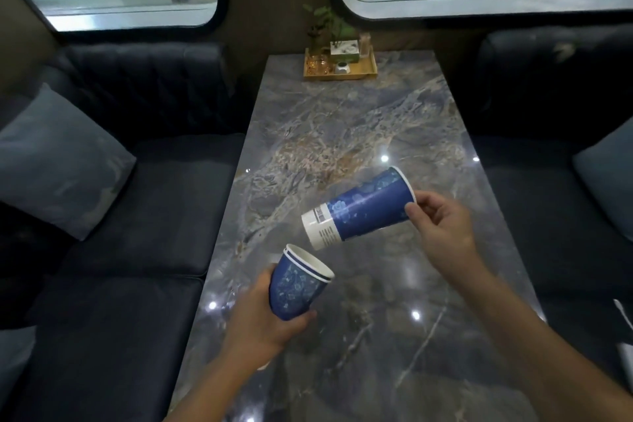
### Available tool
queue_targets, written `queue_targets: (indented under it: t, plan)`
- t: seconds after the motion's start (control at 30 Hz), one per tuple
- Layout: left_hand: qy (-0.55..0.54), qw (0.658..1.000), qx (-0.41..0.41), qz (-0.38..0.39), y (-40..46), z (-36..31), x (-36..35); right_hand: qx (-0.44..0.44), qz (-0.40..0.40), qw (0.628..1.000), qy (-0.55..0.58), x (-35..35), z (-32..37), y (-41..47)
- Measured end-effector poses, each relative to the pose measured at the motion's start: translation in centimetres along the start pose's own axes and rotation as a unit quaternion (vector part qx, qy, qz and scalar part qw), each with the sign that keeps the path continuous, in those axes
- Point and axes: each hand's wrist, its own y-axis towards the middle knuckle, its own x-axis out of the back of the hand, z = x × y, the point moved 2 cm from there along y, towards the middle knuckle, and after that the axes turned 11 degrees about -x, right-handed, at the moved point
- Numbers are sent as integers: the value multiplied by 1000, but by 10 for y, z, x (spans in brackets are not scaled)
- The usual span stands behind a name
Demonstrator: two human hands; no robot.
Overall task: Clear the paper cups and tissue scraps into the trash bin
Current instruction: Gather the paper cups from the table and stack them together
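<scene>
- On the far left there is a dark sofa (pixel 144 202) with a grey cushion (pixel 58 161) on it; nothing of the task lies there that I can see.
- My left hand (pixel 260 322) is over the near left part of the table (pixel 342 134), its fingers (pixel 303 317) wrapped around a stack of blue paper cups (pixel 294 284). The stack tilts with its mouth up and to the right. I count two rims, perhaps three; the edges sit too close for me to be sure.
- Just right of that and a little farther off, one more blue cup (pixel 363 209) hangs in the air, lying almost on its side, with its white bottom band pointing down at the mouth of the stack. The two are near but not touching.
- My right hand (pixel 442 219) holds that single cup by its rim, fingers (pixel 416 212) pinched narrow on the edge.
- I judge I am about to slide the single cup into the stack, so that all go to the bin in one trip.
- How far along: the cups look gathered, since none stands on the table. The table shows only a wooden tray (pixel 339 68) at the far end with a small plant and a few small things on it.
- Left to do: nest the cup, then carry the lot away. I see no trash bin and no tissue scraps on the table.
- At the right edge, over the right-hand sofa, there is something white (pixel 621 313) that I cannot make out.
</scene>
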Motion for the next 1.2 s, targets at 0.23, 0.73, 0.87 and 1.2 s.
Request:
queue_targets:
  t: [0.23,0.73,0.87,1.2]
  plan:
    - [-34,999,3,-10,-25,-13,-3,27,14,998,-46,4,-7,-38]
    - [-41,999,-7,-2,-42,-39,-21,27,172,964,-200,-58,-40,-111]
    - [-54,998,-14,-4,-46,-46,-28,50,124,968,-214,-54,-43,-118]
    - [21,995,-61,80,-67,-45,-26,26,77,984,-158,-45,-51,-161]
